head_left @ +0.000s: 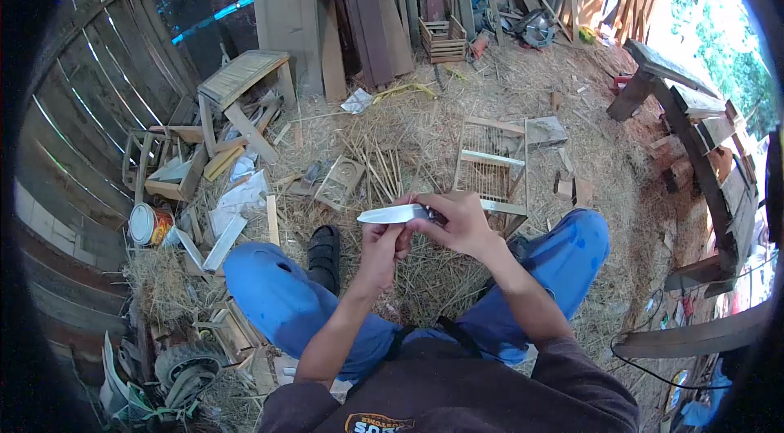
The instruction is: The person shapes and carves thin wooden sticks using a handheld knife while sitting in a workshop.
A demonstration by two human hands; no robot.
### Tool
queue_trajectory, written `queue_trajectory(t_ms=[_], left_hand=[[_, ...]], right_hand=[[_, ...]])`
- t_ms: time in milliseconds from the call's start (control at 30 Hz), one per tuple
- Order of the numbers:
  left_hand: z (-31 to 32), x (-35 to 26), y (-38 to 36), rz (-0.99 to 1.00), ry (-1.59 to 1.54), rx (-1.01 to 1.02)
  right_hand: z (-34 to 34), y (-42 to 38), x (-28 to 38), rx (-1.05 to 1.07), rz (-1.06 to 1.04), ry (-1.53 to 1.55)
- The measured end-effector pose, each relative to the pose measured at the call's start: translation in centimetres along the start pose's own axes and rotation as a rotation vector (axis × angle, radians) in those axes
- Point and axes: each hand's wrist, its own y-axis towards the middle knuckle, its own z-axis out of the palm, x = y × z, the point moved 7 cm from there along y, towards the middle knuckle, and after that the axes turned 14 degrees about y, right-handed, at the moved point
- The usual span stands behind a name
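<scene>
Okay, mid-frame our right hand [463,225] gripped a broad silver-bladed knife [394,214]; our left hand [380,253], curled, hold unclear, needed edge clearance.

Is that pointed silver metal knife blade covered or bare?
Bare: the silver knife blade shows uncovered to its tip, beyond the right hand.
</scene>
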Motion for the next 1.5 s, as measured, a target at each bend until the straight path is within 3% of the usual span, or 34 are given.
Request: queue_trajectory(t_ms=[200,667,767,867,967,1067,1167,1267,1367,1500], left_hand=[[0.4,0.1,-0.3,-0.092,-0.05,0.098],[0.4,0.0,0.3,-0.035,0.011,0.146],[0.6,-1.1,-0.3,-0.043,0.035,0.153],[0.8,-1.1,-0.5,-0.066,0.02,0.146],[0.7,-0.6,-0.3,-0.065,0.062,0.115],[0.1,0.6,0.0,-0.059,0.064,0.143],[0.4,-0.2,-0.2,-0.079,0.049,0.149],[0.4,-0.1,-0.5,-0.121,0.102,0.097],[0.0,0.4,-0.3,-0.101,0.106,0.115],[-0.3,-0.3,-0.6,-0.082,0.116,0.101]], right_hand=[[-1.1,0.5,0.5,-0.02,-0.109,0.022],[-2.5,0.3,-0.6,-0.078,-0.136,-0.166],[-4.4,0.4,-1.9,-0.215,-0.103,-0.181],[-6.4,0.3,-2.5,-0.332,0.064,-0.155],[-4.5,-0.1,-2.3,-0.269,0.049,-0.194],[-2.4,0.2,0.8,-0.057,-0.172,-0.197],[-5.6,0.3,-3.5,-0.285,0.046,-0.15],[-4.9,0.2,-2.9,-0.264,0.098,-0.201],[-2.0,-0.4,0.0,-0.071,-0.112,-0.239],[-7.1,0.7,-2.9,-0.317,-0.001,-0.317]])
